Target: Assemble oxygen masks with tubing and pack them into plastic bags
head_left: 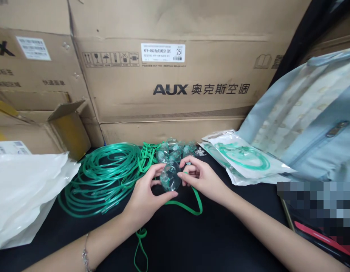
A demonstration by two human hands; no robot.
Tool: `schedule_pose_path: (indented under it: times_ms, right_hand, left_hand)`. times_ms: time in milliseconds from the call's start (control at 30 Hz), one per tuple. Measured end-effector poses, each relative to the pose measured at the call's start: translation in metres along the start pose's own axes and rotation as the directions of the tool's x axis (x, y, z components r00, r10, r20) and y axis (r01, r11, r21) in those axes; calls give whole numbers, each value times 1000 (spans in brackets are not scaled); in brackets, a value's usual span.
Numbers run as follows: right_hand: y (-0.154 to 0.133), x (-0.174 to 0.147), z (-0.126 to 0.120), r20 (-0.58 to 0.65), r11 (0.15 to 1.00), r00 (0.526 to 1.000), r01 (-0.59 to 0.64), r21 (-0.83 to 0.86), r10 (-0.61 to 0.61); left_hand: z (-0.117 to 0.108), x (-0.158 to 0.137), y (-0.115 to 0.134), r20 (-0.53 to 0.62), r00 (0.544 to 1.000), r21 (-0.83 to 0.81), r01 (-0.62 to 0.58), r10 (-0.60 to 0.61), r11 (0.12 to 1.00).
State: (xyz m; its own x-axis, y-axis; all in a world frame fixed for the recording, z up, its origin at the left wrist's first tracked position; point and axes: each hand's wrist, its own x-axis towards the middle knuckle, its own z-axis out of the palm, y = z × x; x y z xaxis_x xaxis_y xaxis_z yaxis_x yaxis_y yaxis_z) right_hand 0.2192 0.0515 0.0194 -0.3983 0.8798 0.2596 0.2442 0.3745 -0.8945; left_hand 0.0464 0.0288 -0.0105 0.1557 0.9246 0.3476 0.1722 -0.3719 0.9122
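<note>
A clear, green-tinted oxygen mask [171, 174] is between my two hands, above the black surface. My left hand [148, 192] grips its left side, the thumb at the lower rim. On the other side my right hand [196, 173] pinches near the mask's right edge, with a green elastic strap [198, 206] at its fingers. This strap loops below the mask; another length hangs beneath my left wrist. Just behind my hands lie several more clear masks [172, 149], beside a bunch of green straps [148, 155].
Coiled green tubing [107, 170] lies left of my hands. White plastic bags [24, 189] sit at the far left, near an open carton [68, 128]. Packaged mask sets [243, 158] rest at right by a light-blue bag [311, 124]. A large cardboard box [169, 105] stands behind.
</note>
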Motion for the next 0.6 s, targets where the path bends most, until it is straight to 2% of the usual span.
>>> schedule_pose_path:
  times_ms: [100, 233, 300, 400, 600]
  right_hand:
    - [1, 2, -2, 99, 977, 993, -82, 197, 63]
    - [6, 4, -8, 247, 868, 962, -217, 446, 114]
    - [9, 4, -11, 303, 841, 943, -270, 468, 134]
    - [10, 4, -12, 338, 847, 929, -296, 442, 148]
    - [8, 5, -10, 276, 910, 955, -204, 361, 105]
  left_hand:
    - [-2, 2, 0, -6, 1000, -91, 27, -28, 995]
    - [-1, 4, -1, 29, 994, -319, 113, -109, 941]
    - [0, 5, -2, 56, 988, -371, 153, -142, 916]
    - [2, 5, -2, 100, 980, -416, 198, -172, 888]
    - [0, 5, 2, 137, 975, -462, 221, -177, 859]
